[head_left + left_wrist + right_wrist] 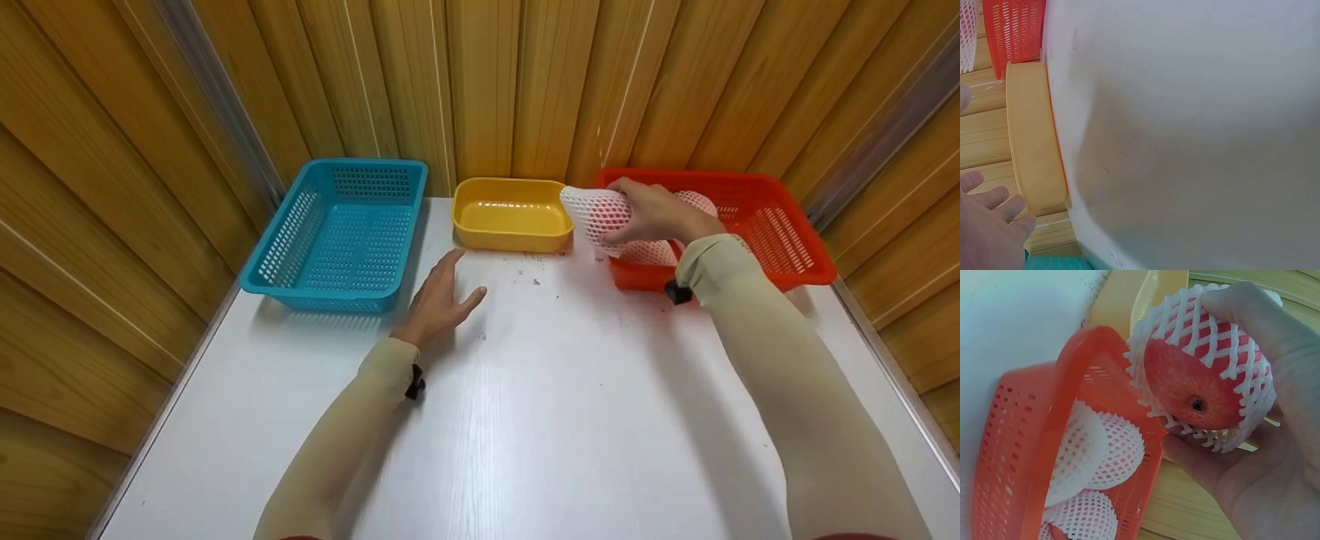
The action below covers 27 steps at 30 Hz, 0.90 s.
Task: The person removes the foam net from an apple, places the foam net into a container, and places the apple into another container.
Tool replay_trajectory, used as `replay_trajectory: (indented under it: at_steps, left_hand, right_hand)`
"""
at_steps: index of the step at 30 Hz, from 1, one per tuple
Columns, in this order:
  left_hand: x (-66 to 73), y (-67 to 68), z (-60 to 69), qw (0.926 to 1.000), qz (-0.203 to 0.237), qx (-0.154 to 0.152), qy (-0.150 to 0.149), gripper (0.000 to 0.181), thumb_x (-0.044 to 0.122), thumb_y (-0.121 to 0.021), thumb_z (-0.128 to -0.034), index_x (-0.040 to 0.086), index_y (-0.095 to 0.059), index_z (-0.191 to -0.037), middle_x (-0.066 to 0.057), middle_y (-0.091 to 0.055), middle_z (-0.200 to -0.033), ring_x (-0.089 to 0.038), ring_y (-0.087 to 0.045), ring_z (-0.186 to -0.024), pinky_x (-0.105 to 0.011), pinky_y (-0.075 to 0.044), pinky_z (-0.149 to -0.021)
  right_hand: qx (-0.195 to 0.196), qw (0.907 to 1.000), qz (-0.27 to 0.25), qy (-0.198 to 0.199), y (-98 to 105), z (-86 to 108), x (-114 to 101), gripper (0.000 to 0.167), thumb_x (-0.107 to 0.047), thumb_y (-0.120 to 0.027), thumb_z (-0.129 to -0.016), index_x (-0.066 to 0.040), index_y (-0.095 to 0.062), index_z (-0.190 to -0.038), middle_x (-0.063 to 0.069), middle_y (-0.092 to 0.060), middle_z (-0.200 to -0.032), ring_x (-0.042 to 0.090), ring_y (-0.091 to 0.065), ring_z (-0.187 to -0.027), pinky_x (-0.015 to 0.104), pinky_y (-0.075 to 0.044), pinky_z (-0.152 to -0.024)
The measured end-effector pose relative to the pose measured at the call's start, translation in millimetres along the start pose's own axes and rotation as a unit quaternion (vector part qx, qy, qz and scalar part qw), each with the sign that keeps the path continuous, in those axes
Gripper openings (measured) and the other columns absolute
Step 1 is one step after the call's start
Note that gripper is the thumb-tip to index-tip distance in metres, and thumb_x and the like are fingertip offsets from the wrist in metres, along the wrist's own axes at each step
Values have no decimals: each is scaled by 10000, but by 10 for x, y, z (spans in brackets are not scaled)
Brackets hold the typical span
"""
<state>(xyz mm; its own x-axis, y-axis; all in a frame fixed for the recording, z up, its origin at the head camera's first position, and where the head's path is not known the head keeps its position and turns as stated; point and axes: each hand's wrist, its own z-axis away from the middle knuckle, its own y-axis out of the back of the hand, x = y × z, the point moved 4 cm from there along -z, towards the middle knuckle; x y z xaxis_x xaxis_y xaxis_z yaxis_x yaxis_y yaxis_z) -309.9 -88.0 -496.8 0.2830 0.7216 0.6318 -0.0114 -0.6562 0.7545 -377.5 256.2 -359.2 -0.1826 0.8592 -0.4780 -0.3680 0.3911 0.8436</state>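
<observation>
R hand (660, 214) clamped a netted fruit (596, 214) nr the red basket (637, 277). L hand (435, 304) just hung nr the yellow tub (517, 241), fingers apart.

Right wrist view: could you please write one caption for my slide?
The right hand holds a red fruit in white foam netting, near a red basket containing more netted fruits.

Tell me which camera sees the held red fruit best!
The right wrist: the red fruit is close up, one end outside the white foam net. The head view shows it smaller, netted, in the right hand. The left wrist catches only some net at the edge.
</observation>
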Motion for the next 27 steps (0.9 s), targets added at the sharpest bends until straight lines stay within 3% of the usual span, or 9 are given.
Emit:
replay_trajectory:
  at_steps: [6, 11, 19, 27]
  left_hand:
    - [-18, -2, 2, 10000, 1, 31, -90, 813, 455, -660, -979, 79, -287, -1595, -113, -331, -1643, -247, -319, -1509, -380, -240, -1242]
    - [-35, -15, 11, 10000, 31, -21, 8, 804, 477, -647, -980, 94, -297, -1594, -111, -346, -1636, -249, -330, -1504, -388, -254, -1238]
    - [-17, 4, 17, 9999, -99, 10, -34, 809, 473, -638, -984, 60, -292, -1588, -132, -355, -1628, -266, -342, -1498, -390, -254, -1238]
    - [-54, -20, 25, 9998, -15, -38, 187, 805, 469, -650, -977, 85, -300, -1592, -111, -350, -1636, -255, -335, -1502, -394, -251, -1239]
  right_hand:
    - [-32, 9998, -43, 187, -101, -70, -82, 921, -430, -873, -811, -109, -357, -1503, 161, -524, -1394, 379, -515, -1222, 595, -483, -1037]
    - [-13, 9995, -82, 309, -155, -90, -143, 897, -411, -880, -808, -114, -382, -1493, 150, -524, -1386, 369, -488, -1230, 584, -481, -1040]
    - [-35, 9995, 39, 321, -234, -141, -191, 901, -418, -888, -794, -136, -392, -1491, 133, -533, -1394, 358, -503, -1226, 584, -483, -1038]
    - [-83, 9993, -46, 375, -339, -185, -258, 895, -389, -897, -791, -143, -396, -1491, 124, -535, -1390, 352, -513, -1214, 582, -474, -1052]
